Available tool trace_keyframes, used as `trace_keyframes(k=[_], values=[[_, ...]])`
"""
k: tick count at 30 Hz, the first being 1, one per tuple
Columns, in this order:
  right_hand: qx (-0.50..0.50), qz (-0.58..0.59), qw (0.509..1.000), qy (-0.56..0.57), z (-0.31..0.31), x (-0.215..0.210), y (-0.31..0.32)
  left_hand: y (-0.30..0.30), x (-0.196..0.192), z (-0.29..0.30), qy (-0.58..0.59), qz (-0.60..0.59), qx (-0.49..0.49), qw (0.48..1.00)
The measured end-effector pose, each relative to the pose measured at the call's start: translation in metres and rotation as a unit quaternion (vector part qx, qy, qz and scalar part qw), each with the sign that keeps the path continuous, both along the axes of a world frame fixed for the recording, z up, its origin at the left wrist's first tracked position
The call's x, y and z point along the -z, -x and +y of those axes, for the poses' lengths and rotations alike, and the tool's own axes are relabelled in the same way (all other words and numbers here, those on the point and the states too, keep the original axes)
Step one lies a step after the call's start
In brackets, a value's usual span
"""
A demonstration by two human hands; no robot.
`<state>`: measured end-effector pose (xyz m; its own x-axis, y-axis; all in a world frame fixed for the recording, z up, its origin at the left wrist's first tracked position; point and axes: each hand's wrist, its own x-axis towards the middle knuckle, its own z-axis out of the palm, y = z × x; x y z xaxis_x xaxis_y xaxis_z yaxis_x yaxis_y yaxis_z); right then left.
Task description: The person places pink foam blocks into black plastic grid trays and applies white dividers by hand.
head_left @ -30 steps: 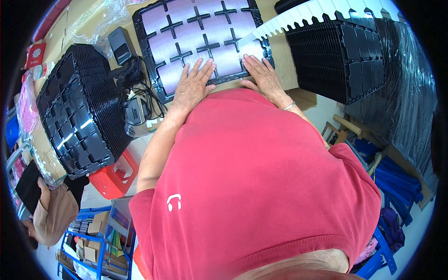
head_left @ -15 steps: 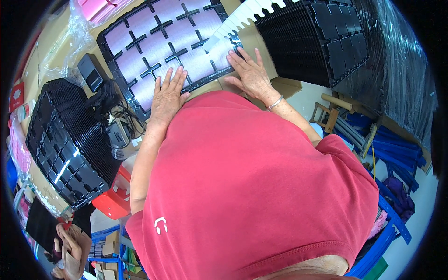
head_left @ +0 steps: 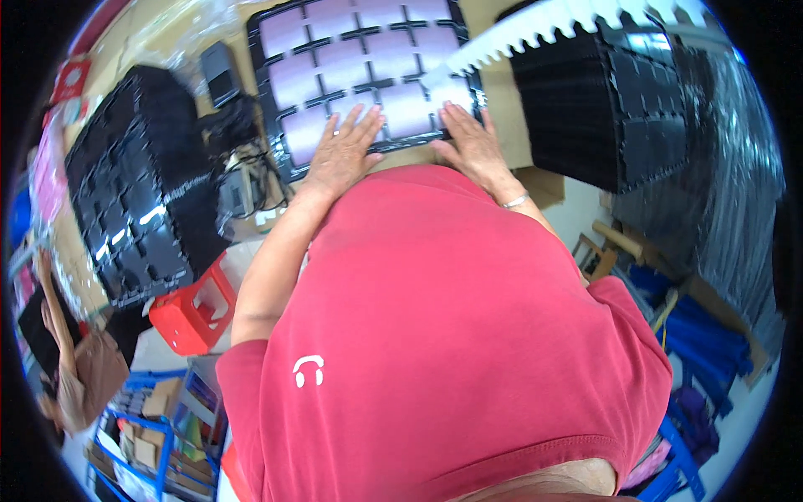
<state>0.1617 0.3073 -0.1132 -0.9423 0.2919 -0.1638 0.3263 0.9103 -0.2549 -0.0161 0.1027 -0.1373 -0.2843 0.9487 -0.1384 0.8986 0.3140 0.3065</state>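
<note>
A black plastic tray [head_left: 274, 109] lies in front of me, its several compartments filled with shiny pale-pink sheets [head_left: 343, 58]. My left hand [head_left: 345, 155] rests flat, fingers spread, over the tray's near edge left of the middle. Near the tray's right corner, my right hand [head_left: 477, 146] lies with its fingers apart and the fingertips on a pink sheet. Neither hand grips anything. A white toothed strip [head_left: 544, 29] slants across the tray's upper right, its narrow tip above the pink sheets.
Tall stacks of black trays stand at left [head_left: 138, 184] and right [head_left: 577, 109]. A dark handheld device [head_left: 220, 74] and a black adapter with cables [head_left: 242, 191] lie beside the left stack. A red stool [head_left: 192, 314] is below; another person [head_left: 92, 368] is at lower left.
The whole view has shifted, so the tray and stacks appear turned and further right. My hands stay flat on the tray, close to the same spots.
</note>
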Motion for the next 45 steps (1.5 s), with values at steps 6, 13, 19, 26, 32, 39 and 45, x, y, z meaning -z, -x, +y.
trace_keyframes(k=[6, 13, 19, 26, 32, 39, 45], values=[[-0.116, 0.089, 0.989, 0.035, -0.015, 0.007, 0.027, -0.007, -0.002, -0.001, -0.023, -0.003, 0.019, 1.000], [-0.136, 0.065, 0.988, -0.015, -0.017, 0.022, 0.036, -0.005, -0.006, -0.020, -0.089, -0.032, -0.020, 0.995], [-0.125, 0.056, 0.990, -0.018, -0.017, 0.024, 0.036, -0.009, -0.013, -0.046, -0.045, -0.030, -0.086, 0.995], [-0.129, 0.046, 0.990, -0.012, -0.017, 0.026, 0.033, -0.021, -0.020, -0.049, 0.054, 0.054, -0.181, 0.980], [-0.143, 0.051, 0.988, -0.007, -0.013, 0.023, 0.035, -0.024, -0.040, -0.053, 0.182, 0.126, -0.211, 0.952], [-0.160, 0.027, 0.987, 0.011, -0.007, 0.018, 0.037, -0.015, -0.039, -0.044, 0.050, 0.092, -0.174, 0.979], [-0.114, 0.073, 0.988, 0.074, -0.007, 0.006, 0.041, 0.008, -0.018, 0.007, -0.040, 0.092, -0.235, 0.967]])
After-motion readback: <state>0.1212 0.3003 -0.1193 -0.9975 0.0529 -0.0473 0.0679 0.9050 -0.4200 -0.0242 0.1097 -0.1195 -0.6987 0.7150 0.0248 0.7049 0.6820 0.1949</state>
